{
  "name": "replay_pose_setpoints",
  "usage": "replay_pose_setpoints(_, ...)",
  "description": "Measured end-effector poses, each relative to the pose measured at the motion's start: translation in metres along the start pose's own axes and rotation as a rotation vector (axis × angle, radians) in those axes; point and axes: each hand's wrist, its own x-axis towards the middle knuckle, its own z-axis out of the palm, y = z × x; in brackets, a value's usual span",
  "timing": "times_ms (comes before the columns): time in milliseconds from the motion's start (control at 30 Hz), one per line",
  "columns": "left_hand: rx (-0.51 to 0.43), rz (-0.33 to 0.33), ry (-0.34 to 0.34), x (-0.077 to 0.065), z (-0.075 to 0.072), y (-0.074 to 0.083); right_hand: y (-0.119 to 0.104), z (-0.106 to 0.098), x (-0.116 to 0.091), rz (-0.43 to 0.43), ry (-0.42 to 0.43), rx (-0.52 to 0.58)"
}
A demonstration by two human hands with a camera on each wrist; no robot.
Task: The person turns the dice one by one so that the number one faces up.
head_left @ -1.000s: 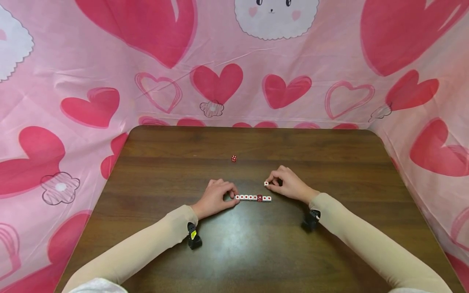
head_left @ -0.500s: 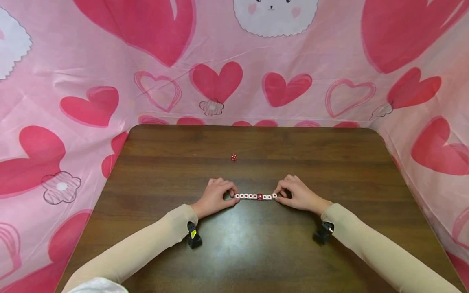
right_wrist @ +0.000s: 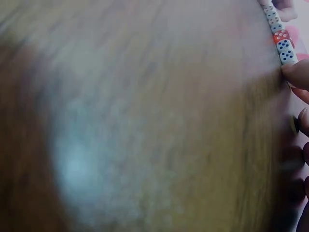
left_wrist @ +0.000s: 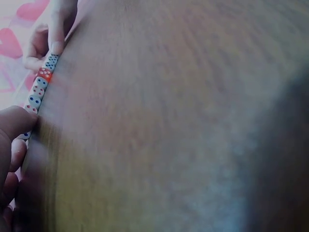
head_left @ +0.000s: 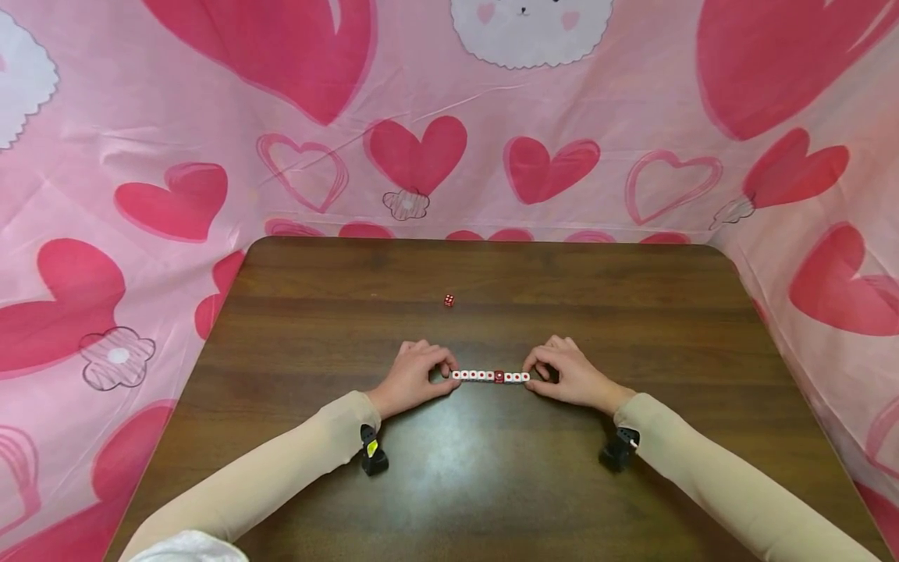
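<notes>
A straight row of small dice (head_left: 474,375) lies on the table, mostly white with a red dot on top. One red die (head_left: 499,377) sits among them, towards the right. At the row's left end, my left hand (head_left: 413,378) pinches the end white die between thumb and forefinger. My right hand (head_left: 574,373) holds the white die at the right end in the same way. The dice touch side by side. Blue and red pips show on their near faces in the left wrist view, where the red die (left_wrist: 45,73) also appears. Fingers partly cover both end dice.
Farther back on the brown wooden table (head_left: 337,297) lies a single loose red die (head_left: 449,300). Pink cloth (head_left: 485,101) with hearts hangs behind the table and along its sides. A black wrist camera (head_left: 374,457) is strapped below my left hand.
My right hand has carried a white die from behind the row to its right end. The small gap there has closed. My left hand stays at the left end.
</notes>
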Motion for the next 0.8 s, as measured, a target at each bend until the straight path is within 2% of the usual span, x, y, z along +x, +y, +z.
replay_pose_setpoints(367, 0.006, -0.016, -0.029, 0.001, -0.003, 0.001, -0.001, -0.001, 0.002, 0.04, -0.03, 0.01)
replay_pose_setpoints(533, -0.019, -0.037, -0.043, 0.002, -0.006, 0.002, -0.001, -0.001, 0.002, 0.064, -0.04, 0.011)
replay_pose_setpoints(800, -0.067, -0.07, 0.059, 0.012, -0.01, -0.002, 0.0, 0.0, 0.0, 0.051, -0.031, 0.017)
